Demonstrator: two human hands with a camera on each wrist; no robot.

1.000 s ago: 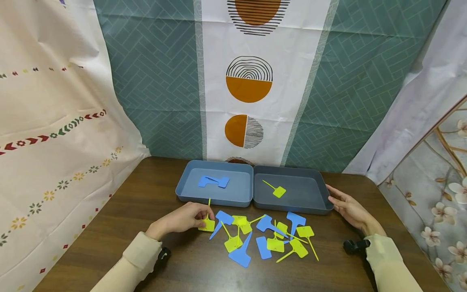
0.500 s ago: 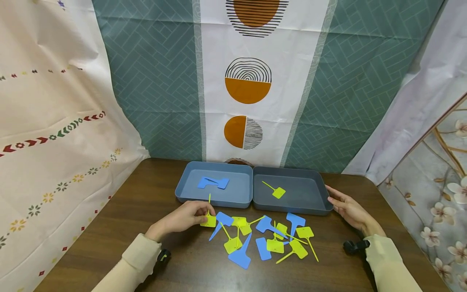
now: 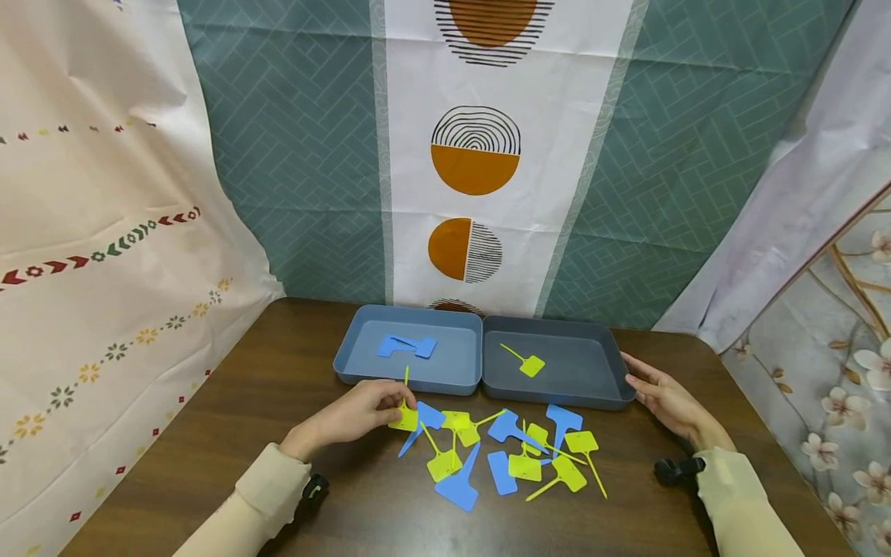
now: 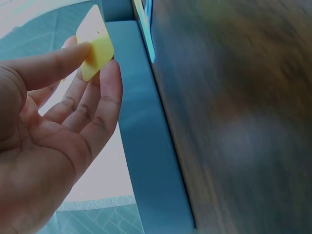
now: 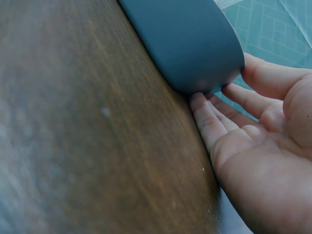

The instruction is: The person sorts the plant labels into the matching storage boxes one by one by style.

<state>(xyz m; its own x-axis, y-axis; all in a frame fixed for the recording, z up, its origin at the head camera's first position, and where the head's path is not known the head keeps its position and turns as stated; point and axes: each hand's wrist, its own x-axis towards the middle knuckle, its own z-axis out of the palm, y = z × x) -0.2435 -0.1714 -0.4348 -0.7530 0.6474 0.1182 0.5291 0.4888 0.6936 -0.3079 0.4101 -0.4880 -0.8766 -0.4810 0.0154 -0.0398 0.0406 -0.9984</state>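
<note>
My left hand (image 3: 351, 418) pinches a yellow T-shaped plant label (image 4: 100, 48) between thumb and fingers. Its stem points up, in front of the blue-grey tray (image 3: 411, 385). Inside that tray lie blue plant labels (image 3: 426, 348). My right hand (image 3: 668, 398) touches the right end of the dark grey tray (image 3: 557, 398), fingers extended, with the thumb by the rim and fingertips at the lower corner in the right wrist view. One yellow plant label (image 3: 532, 366) lies in the dark tray. Yellow labels (image 3: 444, 466) and blue labels (image 3: 458, 491) overlap on the table before the trays.
The two trays stand side by side near the back of the brown wooden table (image 3: 376, 510). Behind them hangs a green and white patterned cloth (image 3: 320, 170). Other patterned cloths close off the left and right sides.
My left hand has shifted slightly right and away from me, with the yellow plant label in its fingers. The right hand stays at the dark tray's end.
</note>
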